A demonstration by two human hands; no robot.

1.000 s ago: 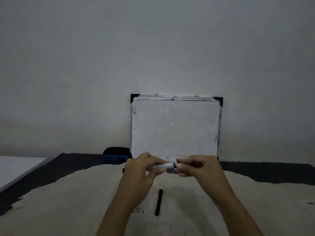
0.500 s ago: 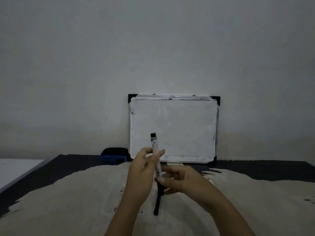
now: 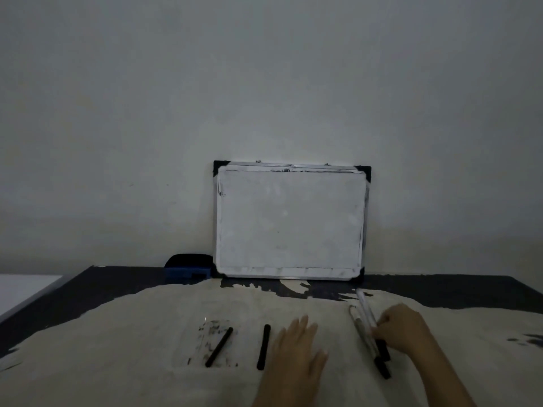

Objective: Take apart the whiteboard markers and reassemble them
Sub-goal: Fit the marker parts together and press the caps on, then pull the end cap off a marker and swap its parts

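Observation:
Two whiteboard markers (image 3: 363,317) with pale barrels and black caps lie side by side on the beige cloth at the right. My right hand (image 3: 402,330) rests on them with its fingers curled over their lower halves. Flat on the cloth, fingers spread and holding nothing, is my left hand (image 3: 298,348). Just left of it lies a black ink stick (image 3: 263,346). A second black ink stick (image 3: 219,347) lies tilted on a clear, ink-stained plastic sheet (image 3: 205,343).
A small whiteboard (image 3: 289,220) leans against the wall at the back of the table. A blue and black eraser (image 3: 188,267) sits to its left. The beige cloth (image 3: 117,348) covers most of the dark table (image 3: 73,292).
Both hands have come down from holding one marker in the air. The left hand now lies flat and empty; the right hand is on the markers at the right.

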